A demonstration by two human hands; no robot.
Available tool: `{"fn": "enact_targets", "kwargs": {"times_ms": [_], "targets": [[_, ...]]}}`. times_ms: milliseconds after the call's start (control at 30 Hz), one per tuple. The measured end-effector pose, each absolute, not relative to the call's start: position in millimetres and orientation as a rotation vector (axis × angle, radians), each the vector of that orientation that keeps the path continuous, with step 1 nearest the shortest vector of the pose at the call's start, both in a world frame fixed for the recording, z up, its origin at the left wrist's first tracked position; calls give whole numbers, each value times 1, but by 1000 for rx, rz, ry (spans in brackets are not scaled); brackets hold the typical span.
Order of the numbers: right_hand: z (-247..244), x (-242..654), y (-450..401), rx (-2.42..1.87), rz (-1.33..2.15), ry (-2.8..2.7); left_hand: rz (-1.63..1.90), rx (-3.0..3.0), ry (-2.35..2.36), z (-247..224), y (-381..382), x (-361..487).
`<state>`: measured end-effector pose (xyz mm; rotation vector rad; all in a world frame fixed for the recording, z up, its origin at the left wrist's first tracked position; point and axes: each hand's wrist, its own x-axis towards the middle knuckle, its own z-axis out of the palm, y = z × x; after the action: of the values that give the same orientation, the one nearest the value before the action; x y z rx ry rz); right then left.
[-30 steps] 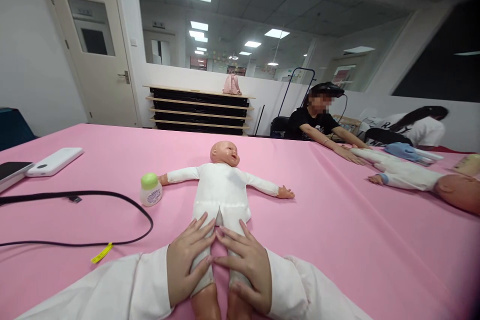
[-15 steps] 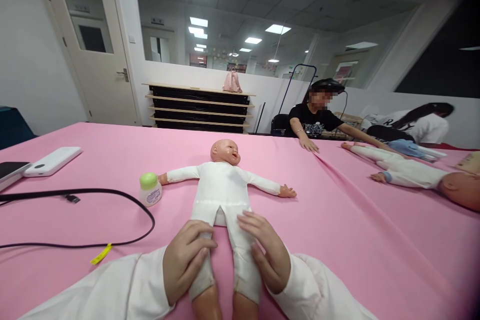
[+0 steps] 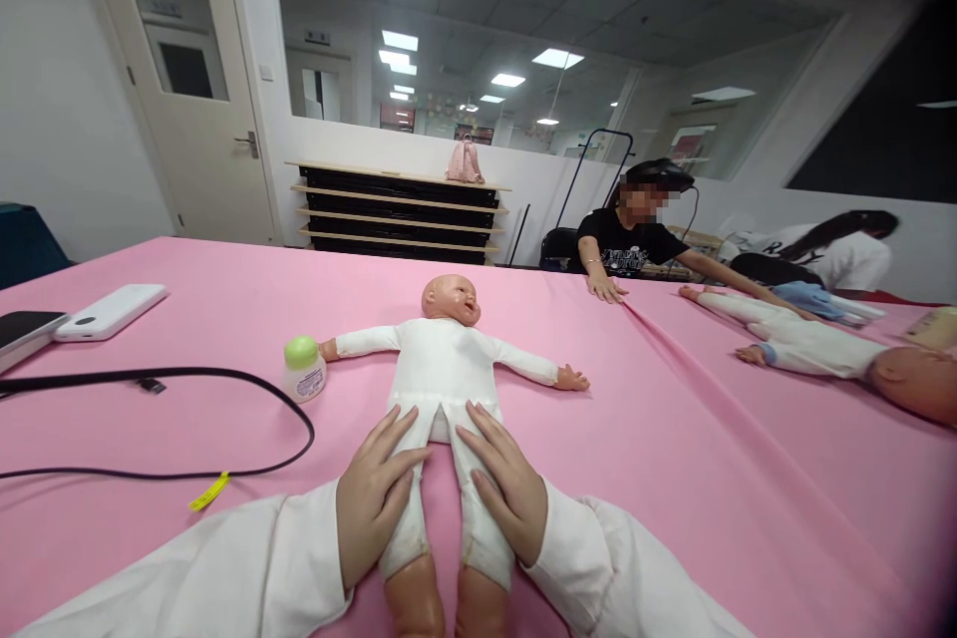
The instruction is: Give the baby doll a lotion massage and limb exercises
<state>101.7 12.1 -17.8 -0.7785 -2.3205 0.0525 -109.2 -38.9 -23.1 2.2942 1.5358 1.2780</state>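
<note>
A baby doll [image 3: 447, 364] in a white cloth body lies on its back, arms spread, head at the far end and legs toward me. My left hand [image 3: 374, 493] rests with spread fingers on the thigh at the left. On the other thigh lies my right hand [image 3: 508, 483], its fingers apart too. Neither hand grips anything. A small jar with a green lid [image 3: 304, 369] stands beside the doll's hand at the left.
On the pink table cover [image 3: 635, 459], a black cable [image 3: 224, 374] loops at left near a white device [image 3: 112, 311]. At right, a person [image 3: 632, 229] reaches toward another doll [image 3: 822, 344]; a second person [image 3: 844, 249] bends over behind.
Both my hands have moved up the doll's thighs, and the fingers of my right hand now lie flatter on the cloth. The other person's hand on the table has shifted slightly left.
</note>
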Motion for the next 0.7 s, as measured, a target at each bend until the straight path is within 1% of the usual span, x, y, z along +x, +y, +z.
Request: {"fn": "enact_targets", "kwargs": {"times_ms": [700], "targets": [[-13,99,6,-831,98,-2280,1269,2323,1528,-24,-38,-109]]}}
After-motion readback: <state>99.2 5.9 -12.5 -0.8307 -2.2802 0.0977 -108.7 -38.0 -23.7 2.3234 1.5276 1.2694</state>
